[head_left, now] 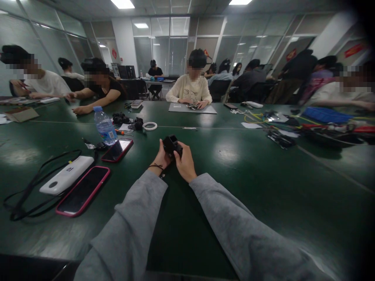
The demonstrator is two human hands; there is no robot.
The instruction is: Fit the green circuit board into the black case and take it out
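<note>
Both my hands hold a small black boxy device (170, 144), which looks like an action camera, above the green table (234, 183). My left hand (163, 157) grips its left side, with the thumb up along the edge and a dark cord bracelet at the wrist. Round the right side of the device are the fingers of my right hand (185, 160), its thumb lying on the near face. The undersides of both hands and most of their fingertips are hidden. Left of my hands lies a phone with a red edge (117, 150).
On the left are a pink-cased phone (83, 191), a white power bank (67, 175) with a black strap, a water bottle (104, 127) and a tape roll (150, 126). Cables and a blue tray (326, 115) lie at the right. A person (189, 88) sits opposite; several others work around.
</note>
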